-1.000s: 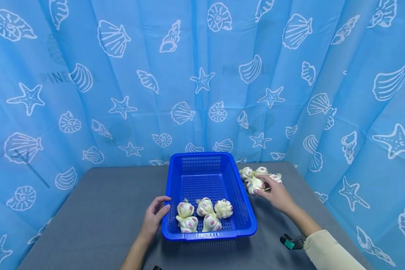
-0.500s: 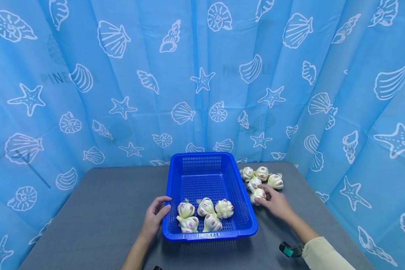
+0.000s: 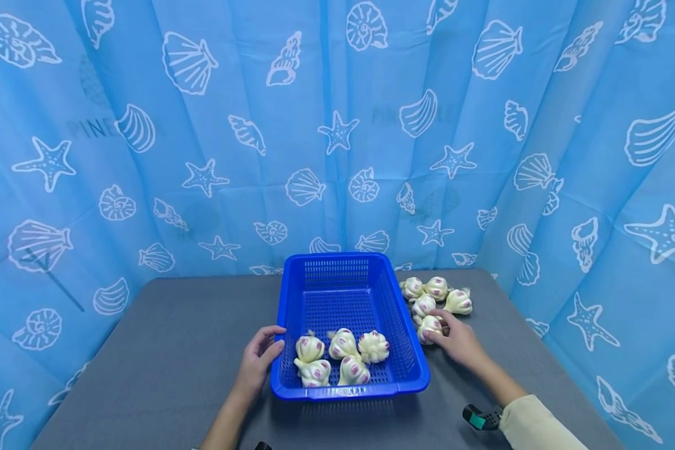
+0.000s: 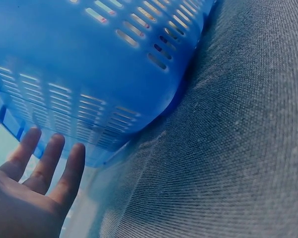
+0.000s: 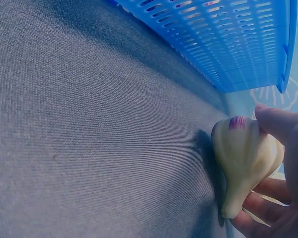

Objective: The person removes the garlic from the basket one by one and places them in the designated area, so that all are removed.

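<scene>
Garlic bulb [image 3: 430,329], pale with purple marks: in the head view, lying just outside the right wall of a blue slotted basket [image 3: 350,393], with the right hand [image 3: 457,340] pinching it between thumb and fingers. Four loose bulbs [image 3: 458,301] are sitting in a cluster on the grey cloth [image 3: 202,337], behind the pinched one. Five more bulbs [image 3: 354,370] are resting inside the basket, gathered toward its near end. The left hand [image 3: 255,355] is touching the basket's left rim with its fingertips. A black strap with a green patch [image 3: 478,417] is showing beside the pale right sleeve [image 3: 540,425], and a blue shell-print curtain [image 3: 337,156] is hanging behind. In the left wrist view, the left fingers are extending toward the basket wall, loosely straight and slightly spread; the thumb is not showing clearly. In the right wrist view, the right thumb is pressing the bulb's rounded end while separated fingers are supporting it near the neck, which is pointing down the frame; whether the bulb is touching the cloth, one cannot tell.
</scene>
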Available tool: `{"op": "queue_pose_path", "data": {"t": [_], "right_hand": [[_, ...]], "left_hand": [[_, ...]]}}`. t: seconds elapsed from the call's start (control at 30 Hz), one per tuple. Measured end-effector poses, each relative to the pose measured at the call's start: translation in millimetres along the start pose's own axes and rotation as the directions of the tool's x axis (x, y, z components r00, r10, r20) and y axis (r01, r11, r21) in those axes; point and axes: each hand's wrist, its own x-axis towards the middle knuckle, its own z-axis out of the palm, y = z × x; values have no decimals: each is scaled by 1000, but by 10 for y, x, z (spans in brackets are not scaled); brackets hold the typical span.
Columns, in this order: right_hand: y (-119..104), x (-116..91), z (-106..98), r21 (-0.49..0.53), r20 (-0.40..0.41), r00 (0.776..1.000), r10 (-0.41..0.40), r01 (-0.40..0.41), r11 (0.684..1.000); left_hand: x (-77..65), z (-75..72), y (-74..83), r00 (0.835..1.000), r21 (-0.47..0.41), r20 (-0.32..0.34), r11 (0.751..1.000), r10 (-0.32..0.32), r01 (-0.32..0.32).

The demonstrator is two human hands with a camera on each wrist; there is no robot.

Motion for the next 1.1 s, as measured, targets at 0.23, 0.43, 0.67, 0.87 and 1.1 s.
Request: {"op": "queue_pose_path", "data": {"t": [0.23,0.43,0.67,0.87,1.1], "right_hand": [[-4,-13,-24,37,6,1000,19,-19,999],[-64,12,-93,42,-31,999,10,-9,999],[-168,114,-156,64,-85,996,-40,45,997],[-316,237,-202,64,-113,991,-71,79,995],[-541,365,-259,84,-93,992,-85,93,992]], "left_hand": [[13,3,-13,995,-43,9,995,94,-94],[20,7,-9,999,-31,1,998,55,-55],[26,9,-1,1000,-15,-8,1000,28,-28],[17,8,-4,1000,-12,-2,1000,24,-24],[12,7,-6,999,-24,-2,999,33,-33]]}}
